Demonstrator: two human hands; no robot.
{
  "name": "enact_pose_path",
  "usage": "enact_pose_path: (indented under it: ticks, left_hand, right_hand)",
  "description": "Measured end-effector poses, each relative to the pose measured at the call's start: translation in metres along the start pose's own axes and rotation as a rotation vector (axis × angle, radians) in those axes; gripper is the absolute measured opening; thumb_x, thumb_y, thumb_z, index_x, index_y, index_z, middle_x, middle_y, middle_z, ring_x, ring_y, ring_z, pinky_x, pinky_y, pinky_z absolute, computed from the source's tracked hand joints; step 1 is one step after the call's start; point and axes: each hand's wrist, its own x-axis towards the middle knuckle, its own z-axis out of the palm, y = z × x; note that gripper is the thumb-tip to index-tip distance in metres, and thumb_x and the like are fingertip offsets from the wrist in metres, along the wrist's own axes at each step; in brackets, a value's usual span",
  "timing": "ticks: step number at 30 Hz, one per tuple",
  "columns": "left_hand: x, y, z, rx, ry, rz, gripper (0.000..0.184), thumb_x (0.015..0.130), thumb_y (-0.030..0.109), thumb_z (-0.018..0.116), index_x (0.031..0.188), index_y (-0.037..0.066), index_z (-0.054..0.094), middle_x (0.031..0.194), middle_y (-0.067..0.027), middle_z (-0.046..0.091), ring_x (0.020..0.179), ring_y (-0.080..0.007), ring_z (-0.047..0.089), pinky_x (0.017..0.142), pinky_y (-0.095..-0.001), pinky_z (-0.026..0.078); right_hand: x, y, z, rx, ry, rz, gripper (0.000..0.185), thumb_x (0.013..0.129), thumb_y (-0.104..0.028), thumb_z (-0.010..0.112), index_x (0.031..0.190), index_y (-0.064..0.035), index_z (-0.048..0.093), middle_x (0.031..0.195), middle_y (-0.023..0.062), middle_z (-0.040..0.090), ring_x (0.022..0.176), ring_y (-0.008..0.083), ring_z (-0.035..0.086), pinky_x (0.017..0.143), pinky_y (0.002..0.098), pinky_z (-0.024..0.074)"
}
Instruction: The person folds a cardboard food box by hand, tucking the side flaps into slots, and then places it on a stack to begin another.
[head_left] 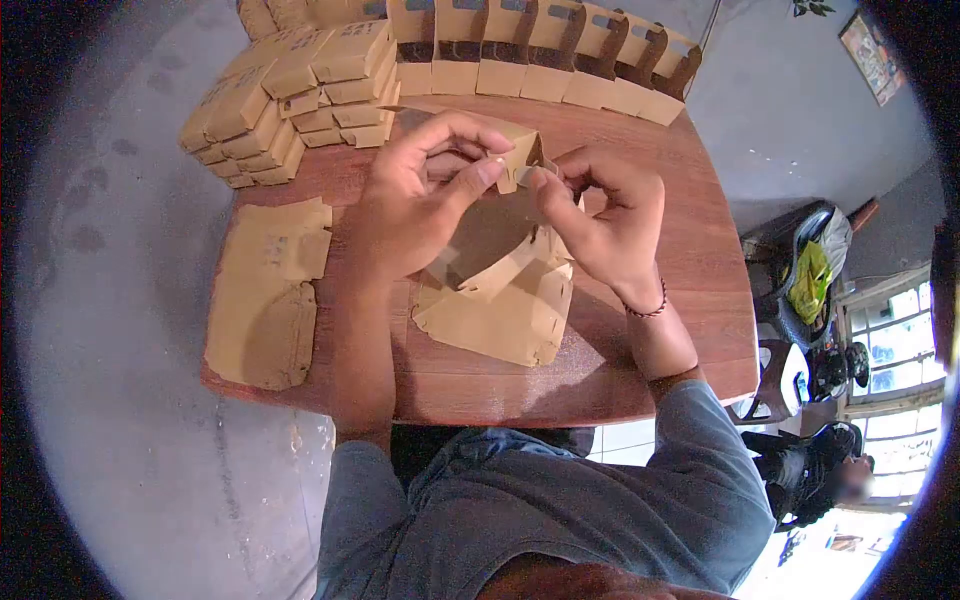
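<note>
Nearest the camera, the wearer's grey shirt (600, 495) fills the lower field, and both bare forearms extend from its sleeves over a brown wooden table (690, 290). Between the hands, above the middle of the tabletop, is a partly folded cardboard carton (495, 225), its dark interior turned toward the viewer. The left hand (425, 205) grips the upper edge at the carton's far corner, thumb and forefinger set narrowly about the board beside a small tab (509, 184). The right hand (610, 215), with a braided bracelet (652, 306) at the wrist, pinches the same corner from the other side, thumb in front; its other fingers are curled, and their exact contact cannot be told. Below lies a flat tan panel (495, 325); whether it is continuous with the carton is unclear. Left of it rest flat cardboard blanks (262, 290). Behind stand a block of stacked closed boxes (290, 100) and, to its right, a row of upright boxes (530, 55) with cut-out openings near their tops. The step in hand appears to be joining the corner by its tab, with the walls only partly raised. The next move seems to call for lining the tab up with its mating edge and pressing gently, lest the thin board crease.
</note>
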Motion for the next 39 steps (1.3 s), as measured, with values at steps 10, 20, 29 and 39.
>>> enact_pose_path:
  ticks: [10,20,29,39]
  left_hand:
    - [-0.005,0.009,0.004,0.149,0.002,-0.011,0.017,0.088,0.004,0.066,0.104,0.000,0.061,0.099,-0.0055,0.065,0.087,-0.0092,0.062,0.079,-0.0237,0.052]
    - [-0.007,0.011,0.005,0.165,0.033,0.014,0.019,0.088,0.003,0.065,0.106,0.001,0.059,0.087,-0.0058,0.065,0.083,-0.0086,0.062,0.075,-0.0229,0.052]
    - [-0.007,0.019,0.005,0.198,-0.003,-0.079,0.025,0.088,0.005,0.066,0.112,0.001,0.057,0.098,-0.0060,0.065,0.085,-0.0089,0.062,0.080,-0.0236,0.052]
    - [-0.006,0.009,0.008,0.065,-0.050,-0.025,0.031,0.092,0.006,0.059,0.122,0.002,0.053,0.103,-0.0075,0.063,0.092,-0.0117,0.062,0.082,-0.0249,0.052]
  right_hand:
    - [-0.002,-0.002,0.001,-0.040,0.068,-0.134,0.012,0.079,-0.010,0.074,0.073,-0.0021,0.068,0.060,0.0074,0.064,0.050,0.0116,0.060,0.050,0.0251,0.0482]
    - [0.000,-0.002,-0.002,-0.041,0.006,-0.079,0.013,0.080,-0.013,0.074,0.078,-0.0002,0.070,0.063,0.0085,0.066,0.053,0.0107,0.061,0.051,0.0250,0.0494]
    - [0.002,-0.003,-0.012,-0.054,-0.069,-0.039,0.014,0.079,-0.014,0.075,0.077,-0.0010,0.070,0.063,0.0075,0.066,0.054,0.0104,0.061,0.052,0.0249,0.0495]
    - [0.003,-0.001,-0.012,-0.005,-0.051,-0.080,0.014,0.080,-0.014,0.074,0.075,-0.0019,0.069,0.061,0.0069,0.064,0.053,0.0099,0.061,0.051,0.0248,0.0493]
